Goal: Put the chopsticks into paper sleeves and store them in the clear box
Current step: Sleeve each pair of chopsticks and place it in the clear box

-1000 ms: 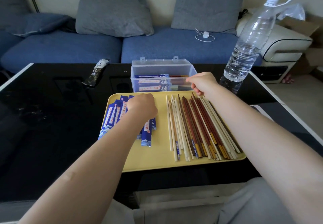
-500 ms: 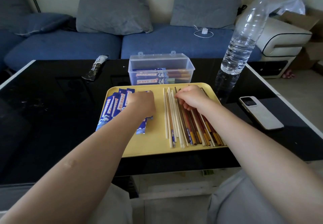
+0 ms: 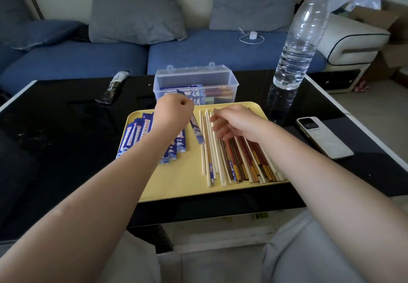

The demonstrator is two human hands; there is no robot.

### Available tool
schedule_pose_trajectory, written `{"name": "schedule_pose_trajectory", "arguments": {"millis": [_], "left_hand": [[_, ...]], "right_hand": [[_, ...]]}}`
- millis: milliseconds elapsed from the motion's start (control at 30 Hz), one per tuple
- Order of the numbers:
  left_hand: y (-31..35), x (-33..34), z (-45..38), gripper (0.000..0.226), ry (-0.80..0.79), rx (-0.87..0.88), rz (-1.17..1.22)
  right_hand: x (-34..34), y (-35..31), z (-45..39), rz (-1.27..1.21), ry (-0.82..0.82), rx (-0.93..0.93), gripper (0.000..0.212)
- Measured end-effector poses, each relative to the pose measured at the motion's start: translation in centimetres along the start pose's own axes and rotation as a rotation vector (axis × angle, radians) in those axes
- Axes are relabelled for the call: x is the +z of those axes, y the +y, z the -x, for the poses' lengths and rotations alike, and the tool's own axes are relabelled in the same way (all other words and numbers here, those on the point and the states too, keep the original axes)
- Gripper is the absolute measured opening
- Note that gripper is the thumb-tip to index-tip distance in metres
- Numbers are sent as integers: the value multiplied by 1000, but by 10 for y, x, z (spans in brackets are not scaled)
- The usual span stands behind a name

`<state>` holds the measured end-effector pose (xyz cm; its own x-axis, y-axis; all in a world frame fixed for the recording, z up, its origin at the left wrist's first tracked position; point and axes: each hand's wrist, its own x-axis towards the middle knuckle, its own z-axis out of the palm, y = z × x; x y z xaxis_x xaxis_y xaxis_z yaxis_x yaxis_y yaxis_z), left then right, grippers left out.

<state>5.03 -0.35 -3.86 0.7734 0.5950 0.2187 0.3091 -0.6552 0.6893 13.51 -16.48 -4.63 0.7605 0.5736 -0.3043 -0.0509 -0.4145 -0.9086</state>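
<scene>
A yellow tray [image 3: 187, 185] lies on the black table. Several blue paper sleeves [image 3: 136, 135] are fanned out on its left half. Several loose chopsticks [image 3: 238, 163], pale, brown and red, lie side by side on its right half. My left hand [image 3: 174, 112] grips one blue sleeve [image 3: 196, 128] and holds it lifted and slanted over the tray's middle. My right hand [image 3: 231, 121] rests on the far ends of the chopsticks with relaxed, spread fingers. The clear box [image 3: 196, 84] stands open behind the tray with sleeved chopsticks inside.
A tall water bottle [image 3: 302, 37] stands at the back right of the table. A white phone [image 3: 322, 137] lies right of the tray. A dark wrapper [image 3: 112, 88] lies at the back left. A blue sofa with grey cushions [image 3: 134, 15] runs behind the table.
My left hand has lifted one sleeve off the pile toward the tray's middle. My right hand came back from the box and now lies spread on the chopsticks.
</scene>
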Motion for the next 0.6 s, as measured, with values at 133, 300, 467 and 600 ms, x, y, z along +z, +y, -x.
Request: {"name": "schedule_pose_trajectory", "arguments": {"millis": [133,300,467,600], "left_hand": [[0,1,4,24,31,-104,353],[-1,2,2,30,24,-108,341],[-2,1,7,38,122,384,-320],[12,5,8,44,-186,549,-474]], "right_hand": [[0,0,3,-183,-72,36,21],[-7,0,1,-319,59,-35,13],[-20,4,-3,-141,163,-83,11],[-24,3,0,-10,82,-162,21]]}}
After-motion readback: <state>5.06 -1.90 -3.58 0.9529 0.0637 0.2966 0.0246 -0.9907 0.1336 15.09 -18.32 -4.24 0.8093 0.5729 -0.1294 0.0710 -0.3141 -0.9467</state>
